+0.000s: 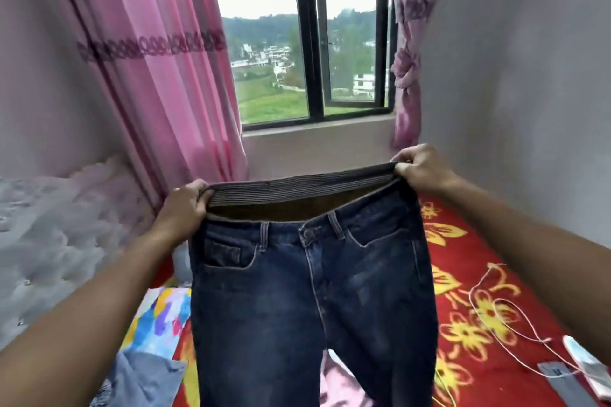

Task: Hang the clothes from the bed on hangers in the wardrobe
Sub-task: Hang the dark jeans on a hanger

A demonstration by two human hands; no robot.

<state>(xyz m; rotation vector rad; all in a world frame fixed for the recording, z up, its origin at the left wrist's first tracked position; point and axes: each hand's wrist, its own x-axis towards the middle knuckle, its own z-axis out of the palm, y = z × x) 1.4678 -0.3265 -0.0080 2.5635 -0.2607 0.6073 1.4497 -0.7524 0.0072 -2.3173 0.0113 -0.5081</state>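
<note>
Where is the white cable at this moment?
In the head view, the white cable lies at the lower right on the red floral bedspread, just to the right of the held-up jeans.

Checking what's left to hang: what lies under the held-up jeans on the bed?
Around the jeans, the red floral bedspread, a colourful cloth and a pale blue garment show. Anything directly behind the denim is hidden.

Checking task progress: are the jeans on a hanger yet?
No, the left hand and right hand grip the jeans by their top edge; no hanger shows.
</note>
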